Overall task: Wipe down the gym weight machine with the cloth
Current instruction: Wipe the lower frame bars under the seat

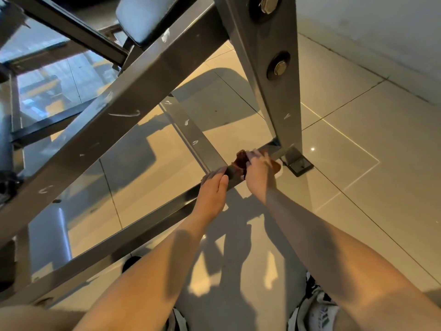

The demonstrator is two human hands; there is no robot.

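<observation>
Both hands low on the weight machine (pixel 119 115), at its floor bar (pixel 155 220)
Right hand (pixel 259 170) grips a crumpled brown cloth (pixel 241 160) against the bar near the upright post (pixel 279 103); left hand (pixel 212 187) rests flat on the bar, just beside the cloth

Warm, hard light, source out of frame. The floor tiles (pixel 358 151) right of the upright post (pixel 274 68) glowed beige, with one small glare dot just right of the post's foot. Crisp arm shadows lay on the floor below the post. Far left of it the cast turned cold blue. Straight lines bowed towards the edges. The right hand (pixel 259 168) and cloth (pixel 241 160) beside the post's foot were soft and smeared.
</observation>
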